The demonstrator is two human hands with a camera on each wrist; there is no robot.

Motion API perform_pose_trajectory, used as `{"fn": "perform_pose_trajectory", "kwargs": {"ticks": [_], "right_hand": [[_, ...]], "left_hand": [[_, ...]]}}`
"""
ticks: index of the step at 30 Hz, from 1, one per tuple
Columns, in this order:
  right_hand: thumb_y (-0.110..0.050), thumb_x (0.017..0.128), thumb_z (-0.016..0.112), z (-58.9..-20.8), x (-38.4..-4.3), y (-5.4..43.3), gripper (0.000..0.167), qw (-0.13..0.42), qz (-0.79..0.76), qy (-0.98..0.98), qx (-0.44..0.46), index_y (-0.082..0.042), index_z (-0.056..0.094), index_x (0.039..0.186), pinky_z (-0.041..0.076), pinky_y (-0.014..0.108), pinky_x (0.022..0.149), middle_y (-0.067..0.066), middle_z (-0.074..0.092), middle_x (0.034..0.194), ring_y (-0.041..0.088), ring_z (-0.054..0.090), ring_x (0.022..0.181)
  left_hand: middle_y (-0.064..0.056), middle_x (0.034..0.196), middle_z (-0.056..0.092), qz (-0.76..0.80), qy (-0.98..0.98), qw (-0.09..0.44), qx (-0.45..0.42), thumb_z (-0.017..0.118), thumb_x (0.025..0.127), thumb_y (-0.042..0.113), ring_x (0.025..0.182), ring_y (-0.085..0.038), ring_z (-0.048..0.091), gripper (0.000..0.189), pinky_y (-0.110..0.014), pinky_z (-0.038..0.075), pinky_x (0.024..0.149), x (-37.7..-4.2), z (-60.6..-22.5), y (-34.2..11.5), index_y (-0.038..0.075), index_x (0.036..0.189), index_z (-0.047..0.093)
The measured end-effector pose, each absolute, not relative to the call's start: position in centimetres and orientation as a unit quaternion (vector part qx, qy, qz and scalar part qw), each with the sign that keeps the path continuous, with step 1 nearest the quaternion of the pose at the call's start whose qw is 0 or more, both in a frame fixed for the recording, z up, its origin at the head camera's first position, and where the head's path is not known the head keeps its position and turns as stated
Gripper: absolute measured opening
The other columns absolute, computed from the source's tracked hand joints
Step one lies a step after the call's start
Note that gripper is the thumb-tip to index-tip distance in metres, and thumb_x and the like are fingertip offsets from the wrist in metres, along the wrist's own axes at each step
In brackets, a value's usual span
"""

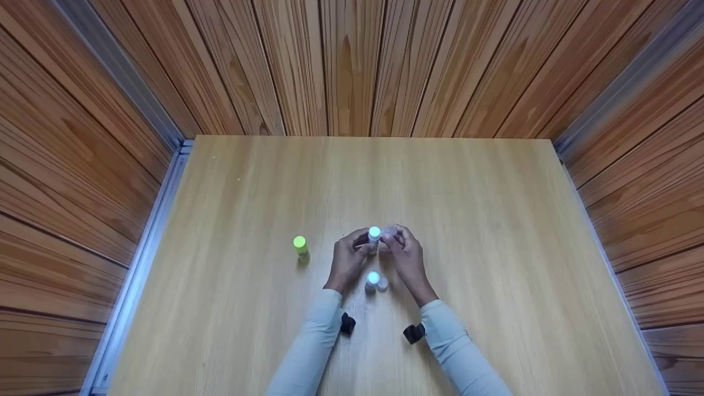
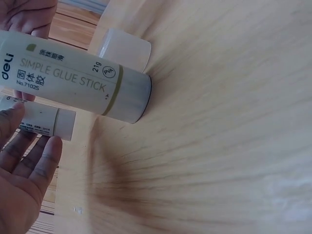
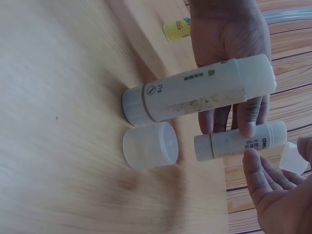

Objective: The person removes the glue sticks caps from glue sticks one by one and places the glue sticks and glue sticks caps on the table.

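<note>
My left hand (image 1: pixel 345 260) grips an uncapped white glue stick (image 3: pixel 234 144) upright between thumb and fingers, its pale top uncovered. Close by on its right, my right hand (image 1: pixel 410 263) holds a translucent cap (image 3: pixel 294 158) beside the top of that stick. In the right wrist view, the right thumb tip is right at the stick's label. Nearer to me, a second white glue stick (image 2: pixel 68 75), marked "SIMPLE GLUE STICK", stands upright without its cap. Another translucent cap (image 3: pixel 151 145) rests on the table just right of it.
A yellow-green glue stick (image 1: pixel 301 248) stands on the wooden table (image 1: pixel 236 319), left of my left hand. Wood-plank walls (image 1: pixel 352 66) rise behind the table and at both sides. Metal rails (image 1: pixel 140 242) run along the edges.
</note>
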State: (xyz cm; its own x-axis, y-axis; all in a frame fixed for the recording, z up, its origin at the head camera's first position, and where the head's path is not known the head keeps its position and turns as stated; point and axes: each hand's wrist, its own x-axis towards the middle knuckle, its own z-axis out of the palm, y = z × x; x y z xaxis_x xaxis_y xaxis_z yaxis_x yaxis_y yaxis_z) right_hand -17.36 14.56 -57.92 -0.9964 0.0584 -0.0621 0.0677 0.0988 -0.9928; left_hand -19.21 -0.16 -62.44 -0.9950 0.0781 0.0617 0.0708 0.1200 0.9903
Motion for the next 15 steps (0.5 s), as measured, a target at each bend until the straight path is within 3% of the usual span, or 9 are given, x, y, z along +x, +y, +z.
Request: {"fn": "perform_pose_trajectory", "kwargs": {"ticks": [6, 12, 15], "right_hand": [[-0.012, 0.098, 0.056, -55.4, -16.6, 14.5, 0.039, 0.013, -0.664, 0.746, 0.038, 0.010, 0.049, 0.129, 0.054, 0.028, 0.085, 0.025, 0.061, 0.121, 0.035, 0.062, 0.108], [-0.013, 0.096, 0.060, -56.4, -16.5, 14.8, 0.040, 0.013, -0.651, 0.757, 0.056, 0.008, 0.052, 0.128, 0.052, 0.043, 0.091, 0.022, 0.061, 0.119, 0.029, 0.061, 0.107], [-0.017, 0.094, 0.063, -58.1, -16.8, 15.3, 0.040, 0.009, -0.642, 0.764, 0.063, 0.005, 0.054, 0.126, 0.052, 0.043, 0.091, 0.019, 0.062, 0.117, 0.028, 0.061, 0.106]], "left_hand": [[-0.007, 0.111, 0.069, 0.660, 0.750, 0.006, 0.038, 0.066, 0.087, -0.004, 0.102, -0.017, 0.066, 0.033, -0.026, 0.053, 0.085, -19.3, -62.4, 0.0, 0.005, 0.118, 0.066], [-0.006, 0.111, 0.069, 0.659, 0.752, 0.011, 0.026, 0.066, 0.087, -0.004, 0.102, -0.018, 0.065, 0.033, -0.026, 0.053, 0.086, -19.0, -62.4, 0.1, 0.007, 0.118, 0.066], [-0.004, 0.112, 0.069, 0.656, 0.754, 0.019, 0.022, 0.065, 0.087, -0.004, 0.102, -0.017, 0.065, 0.034, -0.026, 0.053, 0.087, -18.8, -62.5, 0.0, 0.008, 0.119, 0.066]]}}
